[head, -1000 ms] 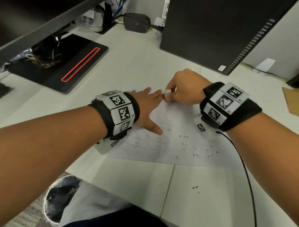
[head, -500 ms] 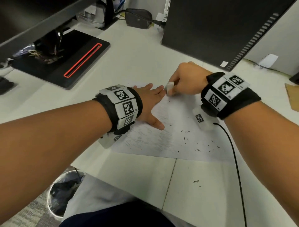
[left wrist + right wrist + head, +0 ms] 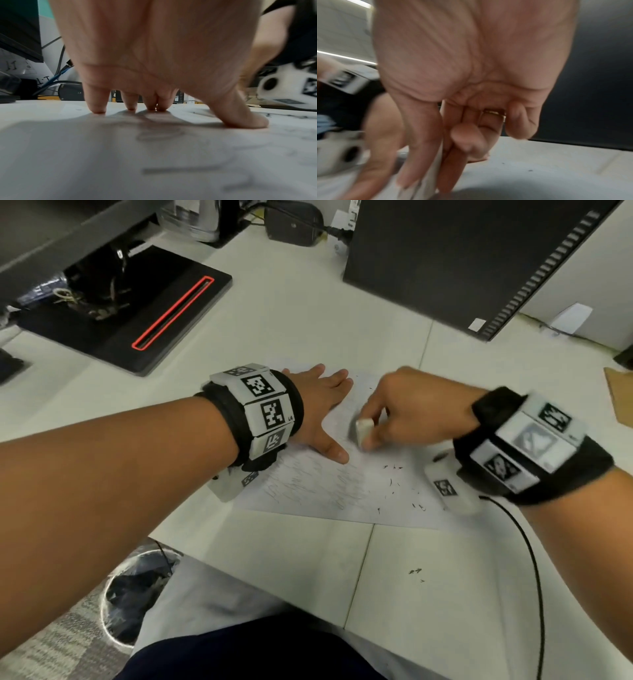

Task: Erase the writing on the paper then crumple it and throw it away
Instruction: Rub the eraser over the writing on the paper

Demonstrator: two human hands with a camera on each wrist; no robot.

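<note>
Both: left hand (image 3: pixel 317 405) flat on paper (image 3: pixel 342 487).

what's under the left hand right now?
The left hand presses flat on the paper, fingertips and thumb touching it. Faint pencil writing shows beside the palm; any writing directly beneath the hand is hidden.

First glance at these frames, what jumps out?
Two marker-banded wrists meet over a scribbled paper at desk centre: the left hand presses it flat with spread fingers, while the right hand pinches a white eraser beside the left thumb. Dark eraser crumbs dot the sheet's right half, and a red-outlined black base sits far left.
</note>
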